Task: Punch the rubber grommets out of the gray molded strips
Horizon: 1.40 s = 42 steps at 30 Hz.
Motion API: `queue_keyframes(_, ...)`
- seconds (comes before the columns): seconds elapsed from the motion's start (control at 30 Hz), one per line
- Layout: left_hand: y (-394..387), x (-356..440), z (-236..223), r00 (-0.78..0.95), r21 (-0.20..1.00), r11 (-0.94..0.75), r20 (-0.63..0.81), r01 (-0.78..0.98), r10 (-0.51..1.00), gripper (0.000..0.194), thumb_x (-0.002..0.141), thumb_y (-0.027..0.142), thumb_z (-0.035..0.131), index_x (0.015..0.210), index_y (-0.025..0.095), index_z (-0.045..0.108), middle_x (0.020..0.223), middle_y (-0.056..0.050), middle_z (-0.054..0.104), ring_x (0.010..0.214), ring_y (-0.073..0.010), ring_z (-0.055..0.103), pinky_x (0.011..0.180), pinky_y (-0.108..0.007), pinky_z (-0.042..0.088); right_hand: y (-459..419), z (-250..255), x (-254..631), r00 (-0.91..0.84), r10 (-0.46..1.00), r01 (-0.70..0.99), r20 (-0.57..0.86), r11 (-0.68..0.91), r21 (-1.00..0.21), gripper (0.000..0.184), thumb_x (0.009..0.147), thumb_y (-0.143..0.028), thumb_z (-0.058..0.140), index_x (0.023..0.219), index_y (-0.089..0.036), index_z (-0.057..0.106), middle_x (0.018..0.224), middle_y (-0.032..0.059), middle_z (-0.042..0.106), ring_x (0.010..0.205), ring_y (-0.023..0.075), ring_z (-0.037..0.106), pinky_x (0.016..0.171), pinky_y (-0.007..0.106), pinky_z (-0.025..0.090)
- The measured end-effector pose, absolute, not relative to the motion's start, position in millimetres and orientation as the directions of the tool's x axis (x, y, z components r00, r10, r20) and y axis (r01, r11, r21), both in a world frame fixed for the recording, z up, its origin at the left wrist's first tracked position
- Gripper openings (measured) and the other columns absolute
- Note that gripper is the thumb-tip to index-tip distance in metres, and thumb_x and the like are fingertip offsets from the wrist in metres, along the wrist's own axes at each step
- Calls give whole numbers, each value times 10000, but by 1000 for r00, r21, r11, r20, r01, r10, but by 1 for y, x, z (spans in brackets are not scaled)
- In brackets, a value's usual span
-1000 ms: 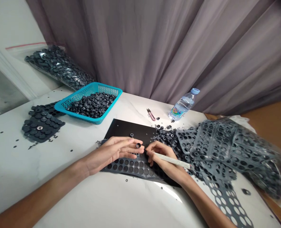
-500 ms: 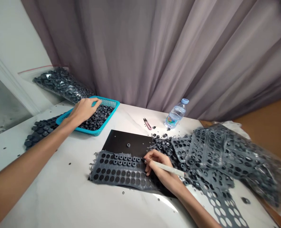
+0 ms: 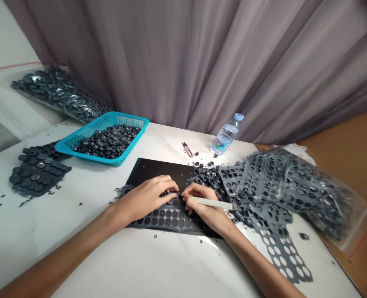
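Observation:
My left hand (image 3: 149, 198) lies over the dark rubber sheet (image 3: 173, 217), its thumb and fingertips drawn together near the sheet's upper rows; whatever is between them is hidden. Close beside those fingertips, my right hand (image 3: 206, 203) is closed around a slim tool with a pale handle (image 3: 212, 203). Its dark tip points toward the left fingertips, but the tip's shape is too small to tell. The sheet has rows of round pockets and rests on a black board (image 3: 152, 169).
A blue basket (image 3: 121, 160) of small black rubber rings stands at the back left, near a bulging plastic bag (image 3: 62, 93). Rubber pieces (image 3: 40, 171) lie left. Pink thread snips (image 3: 188, 150), a water bottle (image 3: 225, 135), loose rings (image 3: 209, 178) and perforated sheets (image 3: 264, 178) lie right.
My left hand went to the basket, then came back to the sheet beside my right hand. My right hand has kept the pale-handled tool over the sheet. The view has shifted.

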<state>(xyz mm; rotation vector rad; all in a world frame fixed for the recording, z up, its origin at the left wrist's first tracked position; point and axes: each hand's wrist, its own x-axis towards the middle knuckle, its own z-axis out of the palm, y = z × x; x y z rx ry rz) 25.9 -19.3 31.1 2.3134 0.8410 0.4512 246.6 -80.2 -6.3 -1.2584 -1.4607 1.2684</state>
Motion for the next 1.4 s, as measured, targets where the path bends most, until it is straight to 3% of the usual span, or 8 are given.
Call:
queue_keyframes(0.23, -14, 19, 18, 752, 691, -590, 101, 418, 651, 247, 1079, 247, 444, 1117, 246, 688, 1129, -16, 667, 1077, -181, 641, 982, -312, 462, -81, -3, 246, -183, 983, 170, -34, -3, -986, 38, 864, -179, 610, 882, -190, 642, 703, -27, 617, 609, 115, 567, 558, 218, 466)
queue_keyframes(0.53, -21, 24, 19, 814, 492, -760, 161, 425, 559, 227, 1076, 257, 473, 1156, 209, 681, 1146, -33, 663, 1107, -202, 614, 1016, -343, 441, -81, -6, 245, -191, 981, 180, -40, -5, -984, 30, 879, -199, 610, 891, -189, 635, 712, -28, 609, 619, 118, 566, 569, 223, 470)
queue_keyframes(0.67, -28, 32, 14, 812, 350, -820, 219, 452, 541, 245, 1069, 254, 465, 1048, 183, 699, 1062, -62, 684, 1021, -247, 615, 984, -416, 428, -81, -6, 242, -174, 984, 284, -27, 24, -959, 49, 895, -229, 605, 863, -199, 626, 691, -32, 598, 616, 121, 542, 551, 216, 424)
queue_keyframes(0.73, -33, 35, 11, 761, 369, -802, 290, 470, 580, 280, 1076, 249, 430, 986, 177, 685, 1012, -73, 690, 971, -250, 608, 949, -428, 428, -82, -6, 241, -155, 988, 353, 14, 68, -933, 81, 885, -237, 617, 813, -201, 614, 669, -35, 581, 611, 119, 511, 536, 212, 384)
queue_keyframes(0.83, -34, 34, 11, 529, 634, -629, 379, 450, 759, 248, 1066, 292, 461, 962, 192, 663, 1002, -63, 693, 952, -224, 614, 921, -385, 451, -83, -5, 239, -135, 990, 378, 45, 94, -921, 99, 869, -236, 624, 780, -198, 607, 652, -35, 570, 605, 115, 491, 526, 211, 359)
queue_keyframes(0.97, -19, 21, 22, 239, 978, -159, 125, 131, 963, 236, 981, 421, 623, 1004, 190, 667, 1012, -48, 694, 961, -201, 646, 886, -323, 495, -82, -8, 241, -154, 988, 227, -30, 6, -974, 49, 866, -232, 611, 847, -192, 630, 657, -29, 604, 576, 112, 530, 516, 209, 417)
queue_keyframes(1.13, -12, 14, 29, 372, 965, 197, -122, -171, 920, 251, 934, 393, 701, 1053, 172, 691, 1166, -90, 692, 1149, -225, 640, 951, -306, 501, -76, -12, 245, -69, 998, 84, 2, 8, -996, 110, 905, -291, 610, 891, -184, 631, 656, -26, 620, 506, 106, 559, 489, 221, 468)
queue_keyframes(1.4, -34, 31, 18, 539, 900, 398, -249, -179, 804, 215, 938, 367, 709, 1037, 176, 702, 1185, -93, 702, 1120, -228, 681, 983, -327, 533, -73, -13, 245, -10, 1000, 120, 10, 11, -993, 145, 934, -328, 611, 915, -185, 629, 665, -22, 627, 509, 108, 577, 490, 215, 489)
